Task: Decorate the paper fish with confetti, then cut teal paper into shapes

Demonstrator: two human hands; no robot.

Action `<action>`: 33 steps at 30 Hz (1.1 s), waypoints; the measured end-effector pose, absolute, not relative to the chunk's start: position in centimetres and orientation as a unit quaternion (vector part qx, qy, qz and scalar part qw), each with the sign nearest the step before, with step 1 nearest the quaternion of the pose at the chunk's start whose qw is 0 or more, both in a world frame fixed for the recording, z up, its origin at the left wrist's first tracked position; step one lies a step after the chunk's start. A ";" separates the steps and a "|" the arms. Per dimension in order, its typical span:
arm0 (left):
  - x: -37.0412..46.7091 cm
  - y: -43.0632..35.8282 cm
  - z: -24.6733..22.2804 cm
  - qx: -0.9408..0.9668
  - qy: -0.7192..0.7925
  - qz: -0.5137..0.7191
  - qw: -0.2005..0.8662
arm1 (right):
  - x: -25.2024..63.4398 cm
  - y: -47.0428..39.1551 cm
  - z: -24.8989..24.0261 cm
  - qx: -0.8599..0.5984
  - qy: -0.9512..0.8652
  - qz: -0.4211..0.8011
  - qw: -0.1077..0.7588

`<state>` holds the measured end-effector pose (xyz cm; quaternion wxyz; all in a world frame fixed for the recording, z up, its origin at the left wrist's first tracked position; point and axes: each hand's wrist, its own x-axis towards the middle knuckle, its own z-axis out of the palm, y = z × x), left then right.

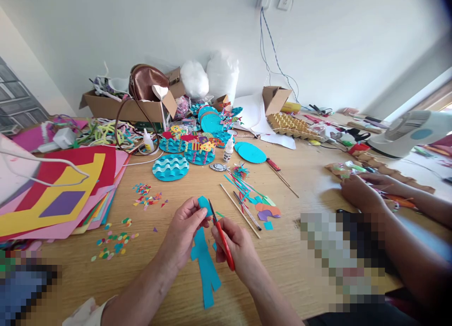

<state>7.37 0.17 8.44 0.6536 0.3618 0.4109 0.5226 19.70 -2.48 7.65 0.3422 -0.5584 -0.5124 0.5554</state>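
My left hand pinches a small piece of blue paper between thumb and fingers. In my right hand is a pair of scissors with red handles, its blades pointing up beside the right edge of that piece. Below my hands a larger blue paper offcut with notched edges lies on the wooden table. To the right are a wooden stick, a thin brush, blue paper strips and a purple paper scrap. Small paper dots are scattered on the left.
Coloured sheets are stacked at the left. Blue wavy-topped discs and a glue bottle stand farther back, before a cardboard box. At right, another person's hands work near a white fan.
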 end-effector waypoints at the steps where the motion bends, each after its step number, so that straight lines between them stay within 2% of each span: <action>1: 7.3 0.2 8.4 0.360 0.413 0.523 0.653 | 19.7 -2.5 7.7 -0.550 -0.512 0.562 0.344; 7: 6.9 0.3 8.2 0.356 0.412 0.528 0.652 | 20.0 -2.5 8.3 -0.537 -0.507 0.573 0.356; 16: 6.5 0.5 9.3 0.456 0.449 0.443 0.628 | 21.0 -0.3 9.6 -0.497 -0.514 0.543 0.441; 23: 6.3 0.9 8.4 0.503 0.462 0.394 0.615 | 20.5 1.4 10.1 -0.505 -0.560 0.496 0.430; 33: 6.3 0.1 7.9 0.426 0.441 0.482 0.625 | 19.1 1.0 9.8 -0.493 -0.484 0.505 0.517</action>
